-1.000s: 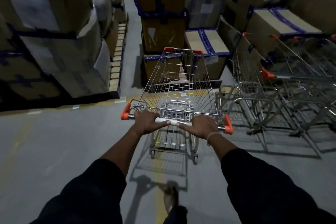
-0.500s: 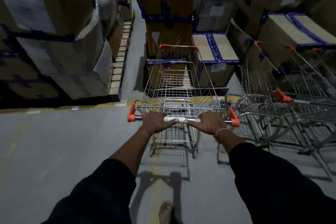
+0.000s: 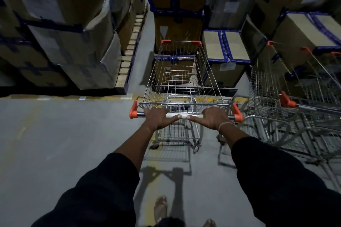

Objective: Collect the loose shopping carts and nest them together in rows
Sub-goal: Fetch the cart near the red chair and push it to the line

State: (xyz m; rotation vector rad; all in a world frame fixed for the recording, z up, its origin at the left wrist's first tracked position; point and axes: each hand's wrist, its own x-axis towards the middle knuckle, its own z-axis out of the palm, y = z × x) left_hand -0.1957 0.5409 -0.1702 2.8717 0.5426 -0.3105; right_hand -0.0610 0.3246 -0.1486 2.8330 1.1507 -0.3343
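Observation:
An empty wire shopping cart (image 3: 181, 72) with orange corner caps stands straight ahead of me on the grey floor. My left hand (image 3: 158, 119) grips the left half of its handle bar (image 3: 184, 115). My right hand (image 3: 212, 119) grips the right half, a thin band on its wrist. Both thumbs lie along the white centre sleeve of the bar. To the right stands a row of nested carts (image 3: 295, 101) with orange handle ends, close beside my cart.
Stacked cardboard boxes (image 3: 55, 33) on a pallet fill the left. A tall box stack (image 3: 177, 14) rises right in front of the cart, with more boxes (image 3: 227, 57) at the right. A narrow aisle (image 3: 145, 33) runs between the stacks. A yellow floor line (image 3: 60, 97) crosses ahead.
I have pushed the cart forward toward the tall box stack, and the nested row now lies closer alongside on the right. Both hands keep their hold on the handle.

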